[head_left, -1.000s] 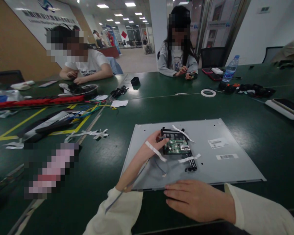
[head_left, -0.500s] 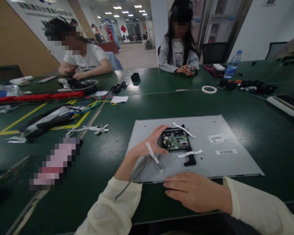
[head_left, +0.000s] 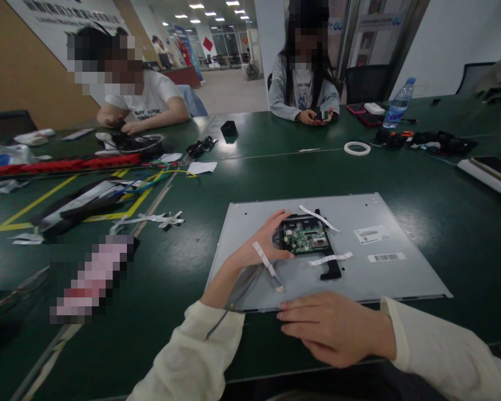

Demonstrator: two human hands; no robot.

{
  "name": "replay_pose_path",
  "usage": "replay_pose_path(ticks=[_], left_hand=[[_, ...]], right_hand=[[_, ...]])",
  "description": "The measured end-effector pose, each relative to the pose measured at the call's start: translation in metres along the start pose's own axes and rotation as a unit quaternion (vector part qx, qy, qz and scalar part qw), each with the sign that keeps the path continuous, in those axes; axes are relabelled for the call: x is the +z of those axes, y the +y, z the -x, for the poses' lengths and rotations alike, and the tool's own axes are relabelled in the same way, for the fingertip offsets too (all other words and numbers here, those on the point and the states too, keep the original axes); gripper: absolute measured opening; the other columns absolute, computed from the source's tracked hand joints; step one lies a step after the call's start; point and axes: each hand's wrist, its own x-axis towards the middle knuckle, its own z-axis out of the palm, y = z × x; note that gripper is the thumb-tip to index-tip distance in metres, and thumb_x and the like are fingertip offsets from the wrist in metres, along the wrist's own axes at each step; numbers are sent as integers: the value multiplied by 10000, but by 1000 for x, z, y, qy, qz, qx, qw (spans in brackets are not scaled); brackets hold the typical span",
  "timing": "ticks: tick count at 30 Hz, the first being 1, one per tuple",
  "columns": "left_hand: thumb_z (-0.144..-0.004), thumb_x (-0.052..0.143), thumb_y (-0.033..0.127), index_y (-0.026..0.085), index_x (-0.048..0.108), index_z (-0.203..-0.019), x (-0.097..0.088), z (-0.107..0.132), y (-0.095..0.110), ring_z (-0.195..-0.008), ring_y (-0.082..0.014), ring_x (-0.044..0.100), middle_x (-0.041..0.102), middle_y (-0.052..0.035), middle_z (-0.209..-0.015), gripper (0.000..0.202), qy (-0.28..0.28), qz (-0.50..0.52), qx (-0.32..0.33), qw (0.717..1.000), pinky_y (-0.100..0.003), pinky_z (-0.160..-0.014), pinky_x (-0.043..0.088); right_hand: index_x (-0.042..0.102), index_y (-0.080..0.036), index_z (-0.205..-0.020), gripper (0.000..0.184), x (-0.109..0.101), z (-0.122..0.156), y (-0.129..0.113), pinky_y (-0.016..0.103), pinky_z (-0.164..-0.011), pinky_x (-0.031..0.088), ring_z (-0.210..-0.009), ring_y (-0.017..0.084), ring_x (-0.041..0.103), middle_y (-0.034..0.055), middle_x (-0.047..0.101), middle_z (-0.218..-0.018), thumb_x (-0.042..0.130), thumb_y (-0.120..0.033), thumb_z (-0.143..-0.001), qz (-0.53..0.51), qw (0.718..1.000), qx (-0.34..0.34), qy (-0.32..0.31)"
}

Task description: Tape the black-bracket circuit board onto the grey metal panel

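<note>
A grey metal panel [head_left: 359, 278] lies flat on the green table in front of me. On it sits a small green circuit board [head_left: 307, 238] in a black plastic bracket [head_left: 329, 268], with white tape strips [head_left: 329, 258] across it. My left hand [head_left: 261, 245] curls round the board's left edge, thumb against it; a tape strip [head_left: 262, 257] and a thin grey cable [head_left: 237, 289] cross my wrist. My right hand [head_left: 334, 328] rests flat, fingers stretched, on the panel's near edge.
Two people sit across the table, their hands busy with small parts. Left of me lie a red strip [head_left: 62, 165], coloured wires [head_left: 150, 181], tape scraps [head_left: 150, 220] and yellow floor tape marks. Further right are a tape roll [head_left: 356, 148], a water bottle [head_left: 398, 104] and black parts [head_left: 434, 142].
My left hand moved from the bracket's upper left corner to grip the board's left side. The view shifted slightly; my right hand stayed on the panel's edge.
</note>
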Motion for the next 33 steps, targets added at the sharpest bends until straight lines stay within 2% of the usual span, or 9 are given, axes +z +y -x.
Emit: replay_pose_path(ticks=[12, 29, 33], left_hand=[[-574, 807, 374, 199, 348, -1403, 1, -2, 2, -1393, -328, 217, 218, -142, -1515, 963, -5, -5, 6, 1000, -487, -1144, 179], [-553, 807, 407, 190, 345, -1400, -3, 0, -2, -1391, -334, 214, 207, -147, -1513, 989, 13, -30, -13, 999, -488, -1144, 176], [-586, 790, 400, 161, 286, -1427, -3, 3, 6, -1405, -341, 169, 168, -171, -1523, 1009, -2, -58, -24, 998, -491, -1143, 173]], right_hand=[[616, -70, -1127, 354, -5, -1, 9, 306, -1046, 388, -1295, 173, 419, 128, 591, -1252, 465, -224, -847, -58, 998, -16, -11], [605, -74, -1137, 391, -2, -8, 11, 315, -1046, 390, -1297, 176, 419, 125, 582, -1267, 458, -293, -848, -57, 997, -34, -30], [603, -68, -1139, 394, -1, -8, 12, 318, -1044, 392, -1296, 179, 420, 134, 581, -1266, 461, -293, -849, -58, 997, -41, -30]])
